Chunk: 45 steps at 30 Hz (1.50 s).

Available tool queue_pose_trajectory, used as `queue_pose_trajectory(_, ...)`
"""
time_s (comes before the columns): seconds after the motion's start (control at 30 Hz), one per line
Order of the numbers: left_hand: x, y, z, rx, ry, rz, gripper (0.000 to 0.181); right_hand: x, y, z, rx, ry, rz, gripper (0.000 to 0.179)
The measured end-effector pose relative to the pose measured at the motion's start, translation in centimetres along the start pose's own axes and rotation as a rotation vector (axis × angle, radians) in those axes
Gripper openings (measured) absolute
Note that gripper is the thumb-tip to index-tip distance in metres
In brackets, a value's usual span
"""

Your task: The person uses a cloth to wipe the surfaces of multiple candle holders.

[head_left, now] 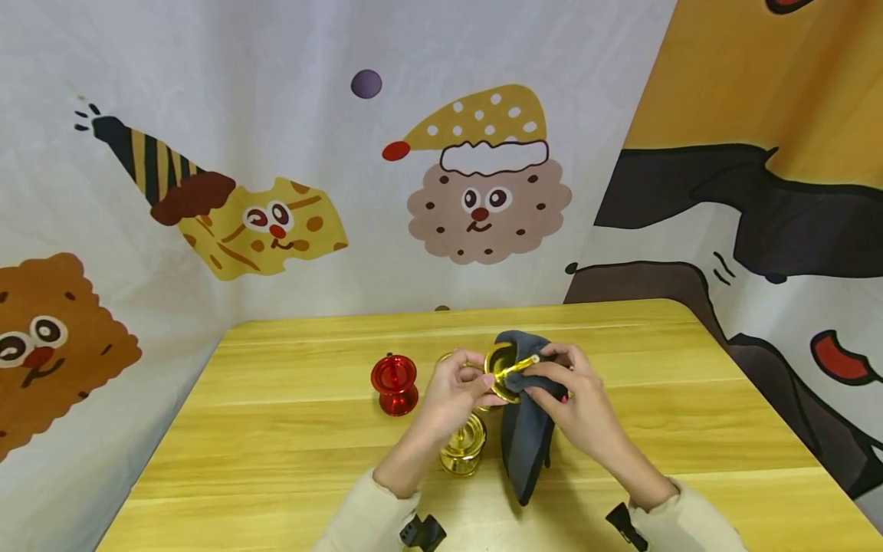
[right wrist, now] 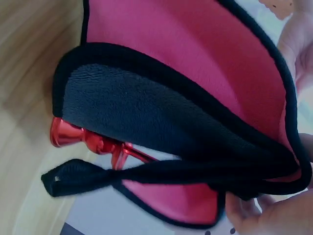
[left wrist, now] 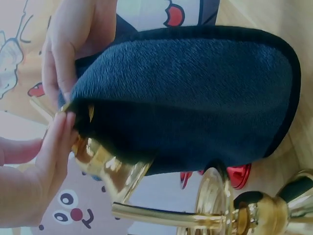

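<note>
A shiny gold candle holder (head_left: 494,360) with a thin spike is held tilted up off the table in my left hand (head_left: 451,391), which pinches its dish rim. My right hand (head_left: 576,391) grips a dark grey plush cloth (head_left: 520,445) and presses a bunched fold of it into the dish beside the spike. The rest of the cloth hangs down. In the right wrist view its pink back (right wrist: 186,63), black edging and black loop (right wrist: 78,178) show. The left wrist view shows the holder's gold stem (left wrist: 105,164) below the cloth; my right fingertips are partly hidden by folds.
A second gold candle holder (head_left: 462,454) stands upright on the wooden table (head_left: 276,460), just below my left hand. To the left stands a red one (head_left: 395,387). Behind the table hangs a curtain (head_left: 297,100) printed with cartoon biscuits.
</note>
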<state>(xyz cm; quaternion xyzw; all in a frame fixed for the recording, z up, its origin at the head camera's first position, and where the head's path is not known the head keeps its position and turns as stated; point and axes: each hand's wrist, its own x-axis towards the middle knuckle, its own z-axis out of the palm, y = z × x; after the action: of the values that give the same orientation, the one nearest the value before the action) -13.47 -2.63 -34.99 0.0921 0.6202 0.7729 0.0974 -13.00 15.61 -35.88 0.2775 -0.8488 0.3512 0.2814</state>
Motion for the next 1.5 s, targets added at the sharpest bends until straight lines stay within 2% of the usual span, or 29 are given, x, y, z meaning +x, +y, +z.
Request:
queue_pose_trajectory(0.13, -0.2, 0.4, -0.4, 0.012, -0.053, -0.057, 0.021, 0.4, 0.5, -0.7, 0.016, -0.053, 0.028, 0.032)
queue_pose_trajectory(0.23, -0.3, 0.7, -0.8, 0.016, -0.07, -0.114, 0.026, 0.7, 0.9, -1.2, 0.058, -0.087, 0.062, 0.031)
queue_pose_trajectory(0.3, -0.2, 0.8, -1.2, 0.018, -0.066, -0.146, 0.03, 0.8, 1.1, -1.6, 0.098, -0.08, 0.08, 0.031)
queue_pose_trajectory(0.37, -0.1, 1.0, -1.5, 0.004, -0.058, -0.153, 0.033, 0.9, 1.3, -2.0, 0.137, -0.057, 0.089, 0.031)
queue_pose_trajectory(0.53, 0.3, 2.0, -2.5, -0.063, -0.031, -0.088, 0.03, 1.0, 1.6, -2.9, 0.239, 0.02, 0.079, 0.035)
queue_pose_trajectory(0.67, 0.5, 2.8, -2.8, -0.089, -0.016, -0.043, 0.028, 0.8, 1.9, -3.1, 0.28, 0.023, 0.073, 0.036)
queue_pose_trajectory(0.9, 1.0, 2.9, -2.1, -0.146, -0.038, -0.039, 0.029, 0.4, 2.0, -1.4, 0.399, 0.0, -0.02, 0.04)
queue_pose_trajectory(1.03, 1.1, 2.6, -1.8, -0.164, -0.053, -0.046, 0.028, 0.4, 1.6, -0.5, 0.424, 0.014, -0.031, 0.039)
queue_pose_trajectory(1.13, 1.2, 2.2, -1.8, -0.104, -0.013, -0.041, 0.029, 0.4, 1.2, -0.1, 0.439, 0.016, -0.015, 0.037)
queue_pose_trajectory(1.27, 1.3, 1.6, -1.9, 0.079, 0.071, -0.028, 0.032, 0.3, 1.0, 0.2, 0.461, 0.018, 0.049, 0.032)
queue_pose_trajectory(1.33, 1.2, 1.3, -2.1, 0.182, 0.09, -0.023, 0.035, 0.3, 1.0, 0.3, 0.468, 0.024, 0.085, 0.03)
queue_pose_trajectory(1.43, 1.1, 1.0, -2.4, 0.262, 0.052, -0.013, 0.043, 0.3, 1.0, 0.4, 0.471, 0.027, 0.126, 0.029)
queue_pose_trajectory(1.5, 1.0, 1.0, -2.6, 0.281, -0.013, -0.013, 0.045, 0.5, 1.0, 0.3, 0.461, 0.033, 0.143, 0.028)
